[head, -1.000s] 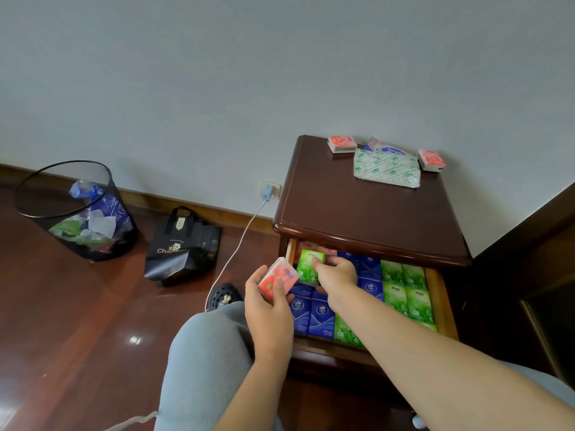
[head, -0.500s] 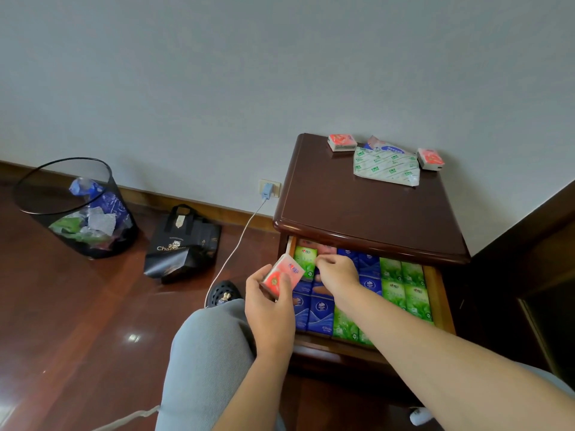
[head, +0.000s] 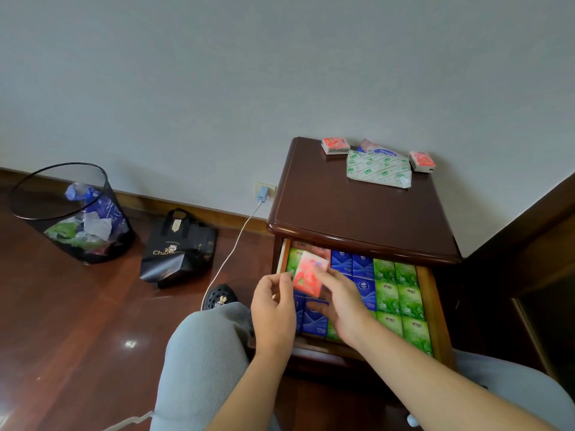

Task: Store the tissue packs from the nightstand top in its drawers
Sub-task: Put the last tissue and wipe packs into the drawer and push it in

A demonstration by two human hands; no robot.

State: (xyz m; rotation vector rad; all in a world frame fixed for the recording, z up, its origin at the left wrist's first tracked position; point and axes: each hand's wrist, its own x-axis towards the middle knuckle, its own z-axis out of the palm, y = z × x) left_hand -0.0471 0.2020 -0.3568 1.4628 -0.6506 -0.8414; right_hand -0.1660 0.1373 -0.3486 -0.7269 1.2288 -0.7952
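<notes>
Two red packs (head: pixel 335 145) (nightstand top (head: pixel 357 209)).

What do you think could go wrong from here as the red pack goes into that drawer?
1. The drawer already looks tightly packed with blue and green packs, so the red tissue pack pinched in the right hand may not fit and could ride up.
2. The left hand hovers open beside it; a fumble could drop the pack.
3. Two red packs remain on top.
</notes>
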